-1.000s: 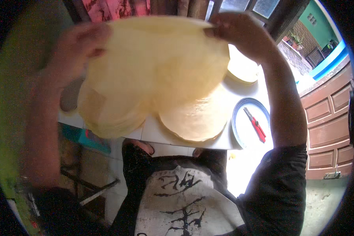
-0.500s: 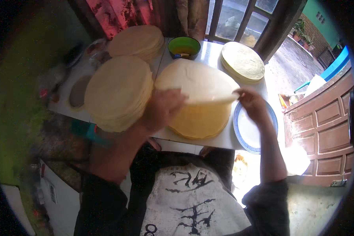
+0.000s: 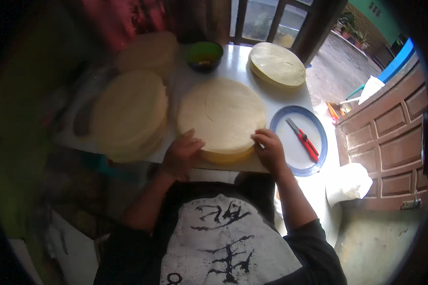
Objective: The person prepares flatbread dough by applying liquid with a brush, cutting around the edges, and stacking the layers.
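Note:
A pale, thin round dough sheet (image 3: 223, 111) lies over a yellower stack of sheets (image 3: 226, 157) in front of me. My left hand (image 3: 183, 152), a little blurred, rests at the near left edge of that sheet with its fingers stretched out. At the near right edge, the fingertips of my right hand (image 3: 269, 148) pinch the rim of the same sheet. Just beyond that hand is a white plate with a blue rim (image 3: 281, 124). On the plate lies a pair of red-handled scissors or a similar cutting tool (image 3: 306, 142).
A tall stack of round sheets (image 3: 128, 111) stands at the left, another (image 3: 150, 53) behind it, and a shorter one (image 3: 277, 65) at the far right. A green bowl (image 3: 205, 56) sits at the back of the white table (image 3: 176, 92). To the right is a brown panelled door (image 3: 390, 142).
The top sheet, raised at its near edge before, now lies flat on the stack. My right hand has come down and leftward, uncovering the red-handled tool. My left hand has moved down to the near edge.

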Available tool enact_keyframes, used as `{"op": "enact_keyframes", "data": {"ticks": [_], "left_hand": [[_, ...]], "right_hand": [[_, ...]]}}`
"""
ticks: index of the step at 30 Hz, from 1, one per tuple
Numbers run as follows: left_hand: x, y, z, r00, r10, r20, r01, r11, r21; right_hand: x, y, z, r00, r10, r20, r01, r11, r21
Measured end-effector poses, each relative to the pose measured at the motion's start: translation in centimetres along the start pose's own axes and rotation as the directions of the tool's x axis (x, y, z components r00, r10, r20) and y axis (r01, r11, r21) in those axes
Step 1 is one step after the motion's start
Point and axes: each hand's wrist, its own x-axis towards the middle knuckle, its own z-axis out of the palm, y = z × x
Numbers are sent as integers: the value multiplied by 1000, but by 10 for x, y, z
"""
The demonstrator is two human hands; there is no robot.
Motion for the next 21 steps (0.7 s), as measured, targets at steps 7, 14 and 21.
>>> {"op": "enact_keyframes", "data": {"ticks": [7,14,21], "left_hand": [[-2,-3,3,992,-86,97,91,995,-39],[4,-42,-4,974,-43,222,42,999,9],[18,-42,-15,984,-50,170,38,996,77]], "right_hand": [[-1,7,10,984,-171,-47,168,984,-59],[1,1,10,984,-164,-67,163,986,-19],[-3,6,7,991,-109,-77,111,994,13]]}}
